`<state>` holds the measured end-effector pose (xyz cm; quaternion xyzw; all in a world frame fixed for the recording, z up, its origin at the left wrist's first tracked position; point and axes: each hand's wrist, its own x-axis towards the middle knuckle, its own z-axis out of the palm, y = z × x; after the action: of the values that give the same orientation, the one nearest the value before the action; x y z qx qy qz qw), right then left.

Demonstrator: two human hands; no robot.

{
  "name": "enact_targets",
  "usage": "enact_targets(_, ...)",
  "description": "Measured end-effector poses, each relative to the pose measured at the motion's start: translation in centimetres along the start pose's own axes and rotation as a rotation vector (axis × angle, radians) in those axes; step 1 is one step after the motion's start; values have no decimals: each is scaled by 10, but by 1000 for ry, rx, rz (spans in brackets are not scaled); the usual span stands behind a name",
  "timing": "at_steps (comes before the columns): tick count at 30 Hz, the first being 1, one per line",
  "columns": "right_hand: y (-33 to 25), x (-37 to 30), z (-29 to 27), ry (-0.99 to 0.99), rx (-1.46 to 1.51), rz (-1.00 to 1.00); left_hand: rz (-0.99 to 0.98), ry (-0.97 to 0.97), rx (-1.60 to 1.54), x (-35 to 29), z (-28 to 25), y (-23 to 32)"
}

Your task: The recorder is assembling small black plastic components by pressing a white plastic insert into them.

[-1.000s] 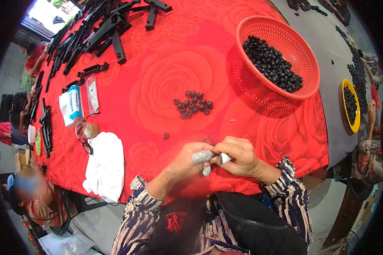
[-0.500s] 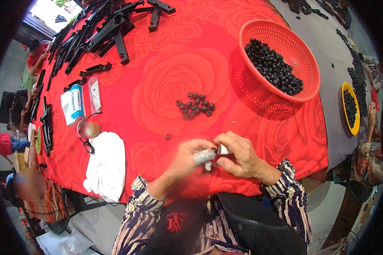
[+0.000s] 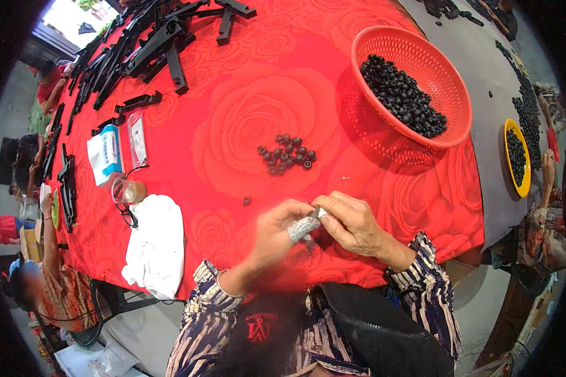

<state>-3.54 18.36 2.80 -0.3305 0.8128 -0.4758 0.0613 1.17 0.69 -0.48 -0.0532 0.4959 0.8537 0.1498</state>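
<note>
My left hand [image 3: 275, 234] and my right hand [image 3: 352, 223] meet just above the near edge of the table with the red rose-patterned cloth [image 3: 245, 81]. Between their fingertips they pinch a small grey-white part [image 3: 304, 226]; my left thumb wears a grey wrap. Beyond the hands lies a small pile of black round pieces [image 3: 287, 152], and a single black piece [image 3: 246, 200] sits alone to the left of my left hand.
A red mesh basket [image 3: 449, 81] holds many black pieces at the right. A yellow bowl [image 3: 517, 157] of the same stands farther right. Long black parts [image 3: 151, 44] lie at the far left. A white cloth [image 3: 154, 242], a packet [image 3: 105, 151] and glasses [image 3: 124, 195] lie left. Other people sit around.
My hands stay together at the table's near edge, shifting slightly as the fingers work the small part. The view has drifted a little.
</note>
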Motion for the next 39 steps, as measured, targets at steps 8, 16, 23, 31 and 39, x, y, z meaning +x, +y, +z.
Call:
enact_targets(8,3,-1,4,38,4,-3,251,54,164,2,2,-9)
enact_targets(16,2,-4,8,71,157,53,392,89,407,-2,-2,-10)
enact_targets(23,3,-3,8,78,180,71,335,153,418,-2,4,-2)
enact_targets(31,1,-2,3,28,219,140,342,14,233,2,1,-4)
enact_targets(39,6,-4,8,115,188,103,305,15,185,2,1,-5)
